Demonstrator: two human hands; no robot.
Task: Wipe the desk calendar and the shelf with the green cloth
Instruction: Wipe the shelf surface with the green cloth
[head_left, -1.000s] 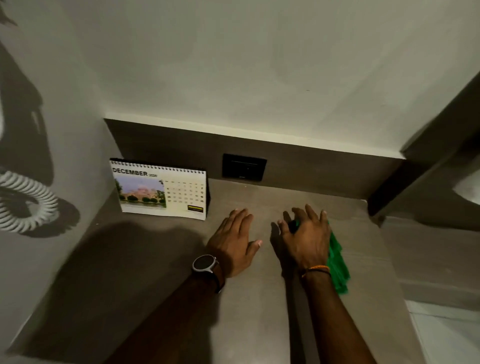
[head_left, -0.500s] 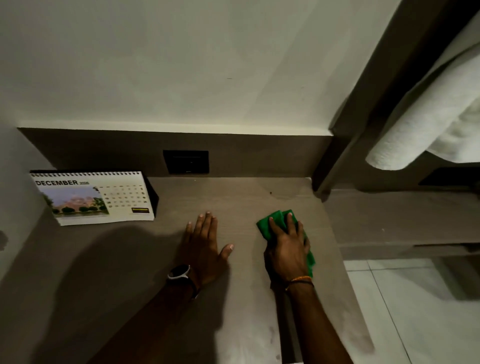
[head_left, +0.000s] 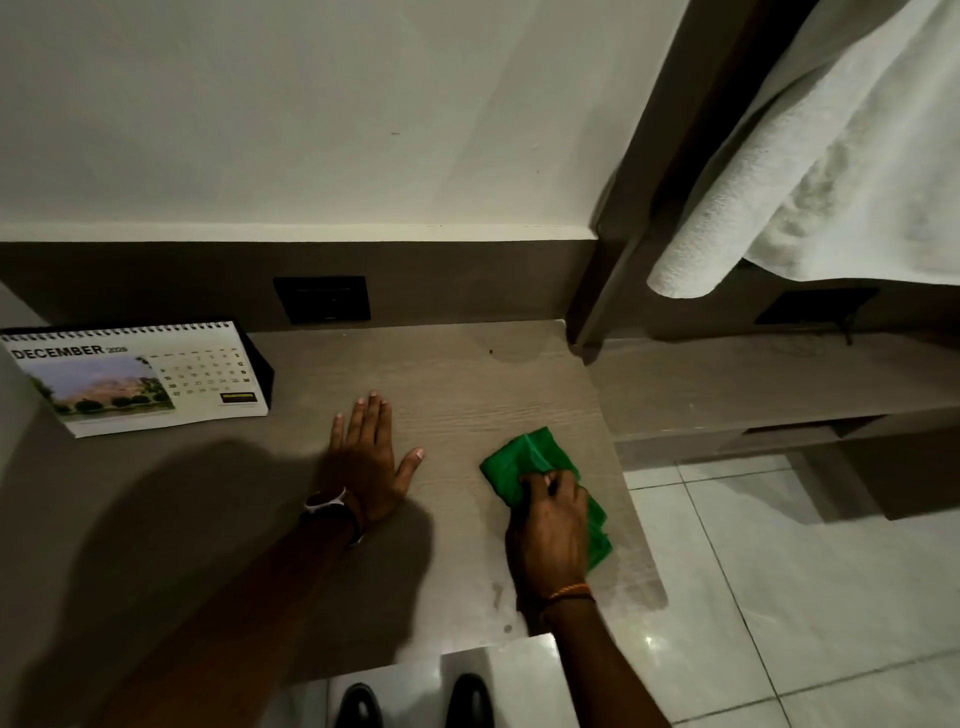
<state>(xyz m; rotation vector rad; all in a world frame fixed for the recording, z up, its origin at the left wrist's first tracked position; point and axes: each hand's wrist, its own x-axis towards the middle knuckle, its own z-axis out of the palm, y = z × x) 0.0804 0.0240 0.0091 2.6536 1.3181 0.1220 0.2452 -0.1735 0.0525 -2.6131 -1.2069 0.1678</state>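
Note:
A grey-brown wood-grain shelf (head_left: 467, 384) fills the middle of the head view. My right hand (head_left: 550, 525) grips a crumpled green cloth (head_left: 524, 457) and presses it on the shelf near its right edge. My left hand (head_left: 369, 457) lies flat on the shelf, fingers spread, with a watch on the wrist. A white spiral-bound desk calendar (head_left: 140, 374) showing December stands at the back left, well apart from both hands.
A black wall socket (head_left: 322, 299) sits in the back panel. A white towel (head_left: 831, 156) hangs at the upper right over a lower ledge (head_left: 779, 384). Beyond the shelf's right edge is a white tiled floor (head_left: 805, 597). Black shoe tips (head_left: 415, 701) show below.
My right hand has pulled the green cloth toward the shelf's front right and its fingers have closed on it. The view has swung right and down. My left hand stays flat.

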